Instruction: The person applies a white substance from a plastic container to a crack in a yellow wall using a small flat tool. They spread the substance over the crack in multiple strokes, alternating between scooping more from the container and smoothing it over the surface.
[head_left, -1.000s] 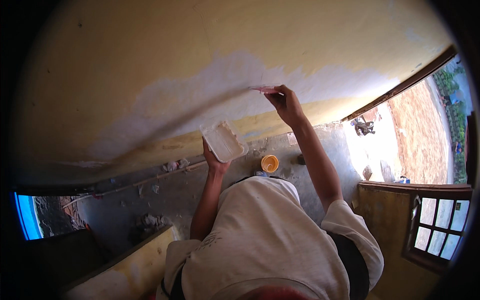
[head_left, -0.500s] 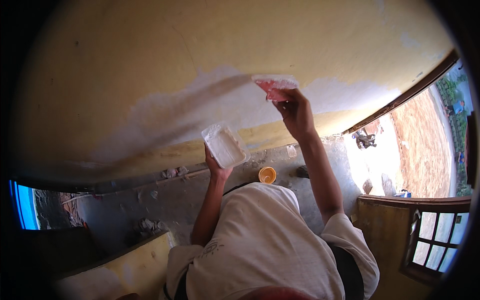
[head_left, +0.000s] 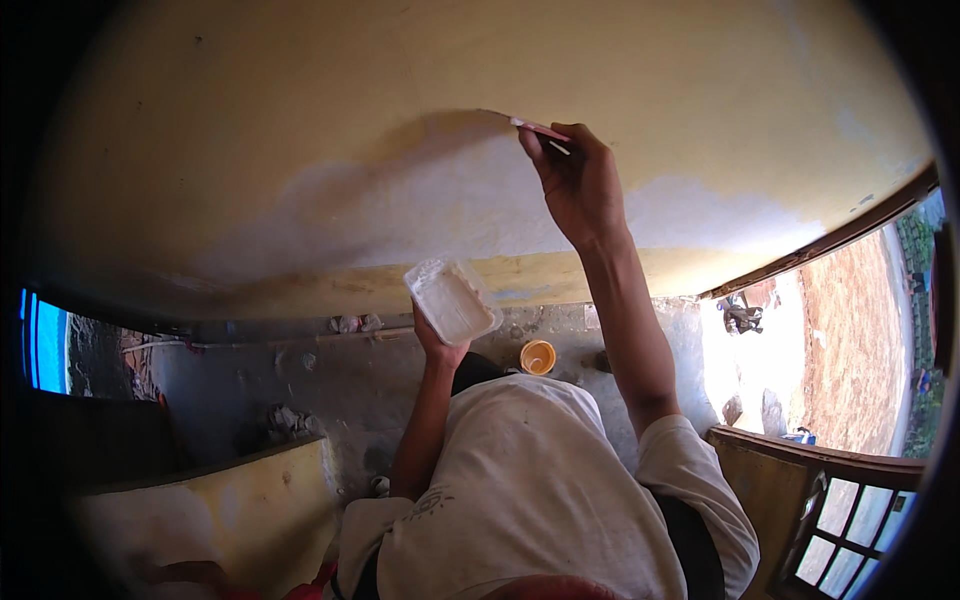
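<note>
Matt plastered wall (head_left: 300,120) (patchy white filler), translucent plastic tub (head_left: 452,300).

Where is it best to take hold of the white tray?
Grip the tray from beneath, as the left hand does now: palm under its base, fingers on the side walls. It is shallow, open-topped and tilted, so support from below keeps the white filler inside.

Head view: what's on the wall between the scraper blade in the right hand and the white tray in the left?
Only wall: a pale, whitish filled patch, then a yellow strip above the white tray. Nothing else lies below the scraper blade.
</note>
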